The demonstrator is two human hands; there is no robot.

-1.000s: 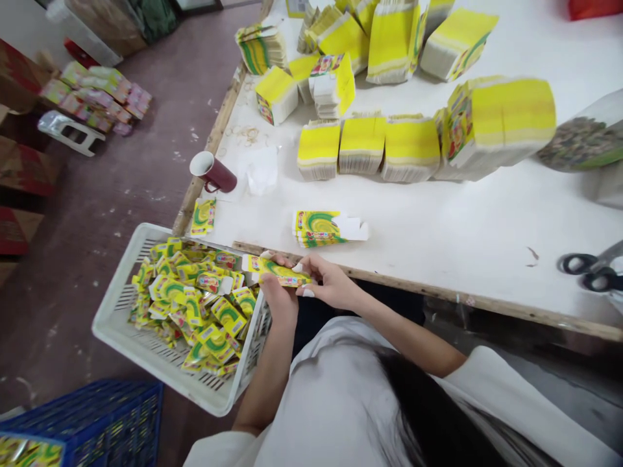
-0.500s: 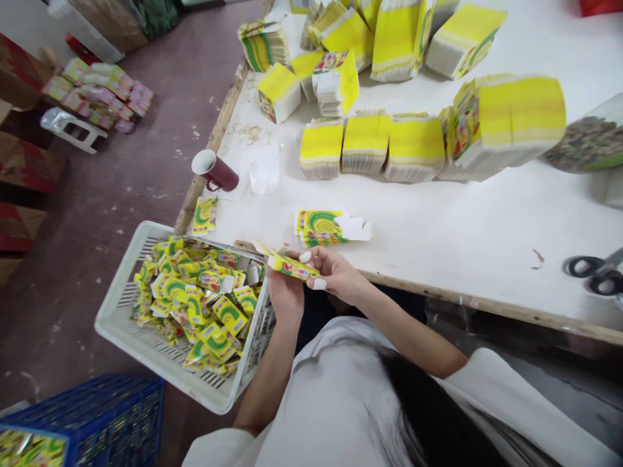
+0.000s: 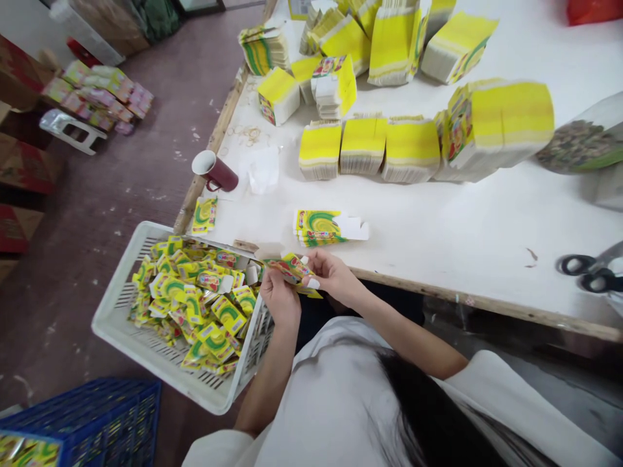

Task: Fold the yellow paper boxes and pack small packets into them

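Head view shows a yellow box (image 3: 292, 264) at the near edge of the counter (image 3: 438, 227), its long axis slanting from far left to near right, the left hand (image 3: 281, 297), nearer the basket (image 3: 221, 399), pinching one end and the right hand (image 3: 335, 279) the other.

Packing workshop — stacked cartons (image 3: 411, 146), crate (image 3: 219, 399), worktable (image 3: 438, 227)

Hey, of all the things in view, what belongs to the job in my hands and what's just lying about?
Seemingly part of the job:
yellow carton between your left hand and right hand
flattened cartons on the table
white basket of yellow packets
yellow bundles

Probably just lying about:
maroon mug
scissors
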